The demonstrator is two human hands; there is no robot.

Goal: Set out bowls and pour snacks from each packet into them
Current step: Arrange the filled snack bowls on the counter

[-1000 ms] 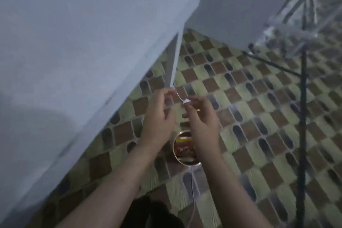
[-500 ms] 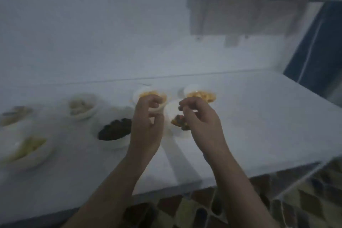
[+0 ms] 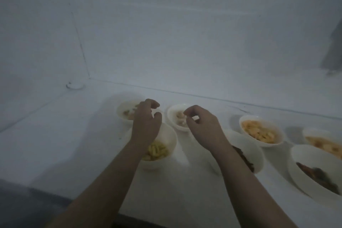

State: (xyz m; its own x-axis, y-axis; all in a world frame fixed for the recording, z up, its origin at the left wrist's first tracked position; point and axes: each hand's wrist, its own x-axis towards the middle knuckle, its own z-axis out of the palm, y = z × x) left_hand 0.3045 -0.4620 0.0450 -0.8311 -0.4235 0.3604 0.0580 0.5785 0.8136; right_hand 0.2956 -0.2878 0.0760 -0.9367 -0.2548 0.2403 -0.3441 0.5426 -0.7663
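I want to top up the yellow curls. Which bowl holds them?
The bowl of yellow curls sits nearest the counter's front edge, under the left hand; the other bowls hold pale, orange or dark snacks.

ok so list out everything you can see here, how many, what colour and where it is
bowls: seven, white, on the counter, all holding snacks.
pale snack bowls: two, at the back, one behind the left hand, one between the hands.
yellow snack bowl: one, front left, under the left wrist.
orange snack bowls: two, right of centre and at the far right edge.
dark snack bowls: two, one behind the right forearm, one front right.
small round thing: one, white, back left corner of the counter; too blurred to name.
wall: white, behind the counter.
left hand: fingers curled, over the bowls.
right hand: fingertips pinched; whether it holds anything I cannot tell.
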